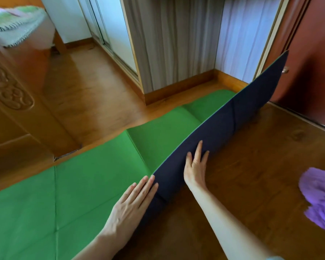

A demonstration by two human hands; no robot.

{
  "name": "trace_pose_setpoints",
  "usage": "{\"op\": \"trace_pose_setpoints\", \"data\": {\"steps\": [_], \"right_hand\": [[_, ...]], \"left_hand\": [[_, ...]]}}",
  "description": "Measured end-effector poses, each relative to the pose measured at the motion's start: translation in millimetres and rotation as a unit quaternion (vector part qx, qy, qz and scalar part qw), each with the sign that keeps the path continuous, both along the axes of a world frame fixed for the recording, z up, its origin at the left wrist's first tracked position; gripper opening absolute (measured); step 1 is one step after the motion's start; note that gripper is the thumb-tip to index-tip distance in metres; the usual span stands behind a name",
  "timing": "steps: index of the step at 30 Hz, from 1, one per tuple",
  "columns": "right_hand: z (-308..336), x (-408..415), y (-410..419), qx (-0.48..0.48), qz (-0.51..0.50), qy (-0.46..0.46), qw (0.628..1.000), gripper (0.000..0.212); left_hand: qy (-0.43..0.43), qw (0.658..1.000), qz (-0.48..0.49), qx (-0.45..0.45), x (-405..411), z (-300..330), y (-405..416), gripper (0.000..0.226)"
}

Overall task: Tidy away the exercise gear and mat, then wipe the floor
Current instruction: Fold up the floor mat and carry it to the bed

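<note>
The exercise mat lies on the wooden floor, green on top and dark navy underneath. Its right long side is lifted and stands up like a wall, showing the navy underside. My left hand rests flat, fingers together, on the green side at the raised edge. My right hand presses flat with spread fingers against the navy side. Neither hand wraps around the mat. A purple cloth lies on the floor at the right.
A carved wooden bed frame stands at the left with a green-white towel on it. Sliding doors and striped curtains are ahead. A red-brown door is at the right. Bare wooden floor lies right of the mat.
</note>
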State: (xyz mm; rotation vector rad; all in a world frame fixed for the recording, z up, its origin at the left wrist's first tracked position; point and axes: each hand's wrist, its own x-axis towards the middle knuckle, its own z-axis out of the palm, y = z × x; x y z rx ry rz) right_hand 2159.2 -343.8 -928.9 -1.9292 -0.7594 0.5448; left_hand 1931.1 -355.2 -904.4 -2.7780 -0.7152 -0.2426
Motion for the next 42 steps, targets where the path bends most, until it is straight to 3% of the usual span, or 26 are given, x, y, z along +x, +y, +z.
{"op": "trace_pose_setpoints", "data": {"steps": [5,9,12,16,18,20,22,24,27,32,35,38,42], "right_hand": [[-2.3,-14.7,-6.6,-0.010,0.050,-0.064,0.997,0.064],[-9.9,-33.7,-15.4,-0.052,0.076,-0.094,0.991,0.073],[-9.3,-44.3,-12.0,-0.090,0.074,-0.081,0.990,0.077],[-1.2,-55.4,-6.0,-0.126,0.092,-0.071,0.985,0.077],[-0.7,-56.6,-5.0,-0.125,0.106,-0.084,0.983,0.077],[-2.9,-58.0,-7.4,-0.127,0.125,-0.119,0.977,0.076],[-7.3,-60.1,-16.1,-0.121,0.148,-0.157,0.969,0.076],[-13.6,-60.3,-24.5,-0.108,0.176,-0.191,0.960,0.078],[-21.3,-63.1,-33.2,-0.113,0.222,-0.245,0.937,0.089],[-22.8,-68.0,-27.0,-0.142,0.249,-0.343,0.895,0.117],[-20.0,-74.7,-21.4,-0.153,0.275,-0.367,0.875,0.130],[-19.8,-85.1,-19.9,-0.150,0.284,-0.381,0.867,0.132],[-28.3,-99.5,-19.7,-0.148,0.307,-0.382,0.859,0.135]], "left_hand": [[0.035,0.999,-0.014,0.031,-6.1,-5.1,22.9,0.079],[0.073,0.997,-0.030,0.027,-11.4,-9.4,33.6,0.055],[0.089,0.995,-0.023,0.032,-9.8,-9.3,47.2,0.052],[0.123,0.990,0.032,-0.066,-2.3,4.5,41.2,0.070],[0.153,0.977,0.073,-0.132,1.0,1.4,30.1,0.095],[0.173,0.972,0.109,-0.113,6.1,-3.3,23.1,0.118],[0.186,0.974,0.130,-0.019,5.6,-1.1,16.0,0.125],[0.260,0.948,0.177,-0.057,7.5,7.3,11.1,0.123],[0.245,0.950,0.187,-0.042,6.1,13.1,15.2,0.116],[0.198,0.961,0.190,-0.018,2.8,17.6,16.6,0.078],[0.080,0.985,0.151,0.005,-3.3,10.2,25.6,0.096],[0.054,0.990,0.129,-0.018,-10.9,2.2,38.6,0.119],[0.035,0.990,0.136,-0.003,-23.2,-0.7,55.1,0.125]]}}
